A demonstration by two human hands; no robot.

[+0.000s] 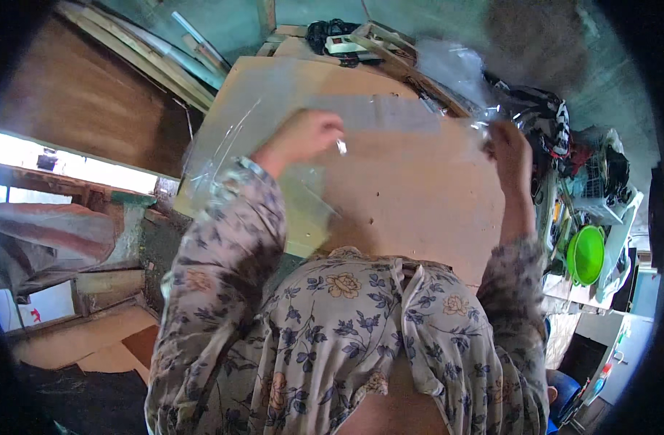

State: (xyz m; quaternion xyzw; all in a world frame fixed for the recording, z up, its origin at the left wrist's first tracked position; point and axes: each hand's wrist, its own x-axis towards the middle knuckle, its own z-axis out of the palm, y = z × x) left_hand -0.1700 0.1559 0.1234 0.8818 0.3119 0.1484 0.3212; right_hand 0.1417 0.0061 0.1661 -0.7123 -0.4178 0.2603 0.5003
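Observation:
A clear plastic sheet (390,112) is stretched flat across a brown board table (412,203). My left hand (306,136) pinches the sheet near its middle-left part, fingers closed on the film. My right hand (509,148) grips the sheet's right edge, where the plastic bunches and glints. More of the film drapes down over the table's left side by my left sleeve. Both floral sleeves come up from the bottom of the view.
Wooden planks (151,58) lean at the upper left. A black and white tool (339,40) and wooden frames lie at the table's far end. To the right stand a green bowl (587,254), a wire basket (596,192) and heaped cloth.

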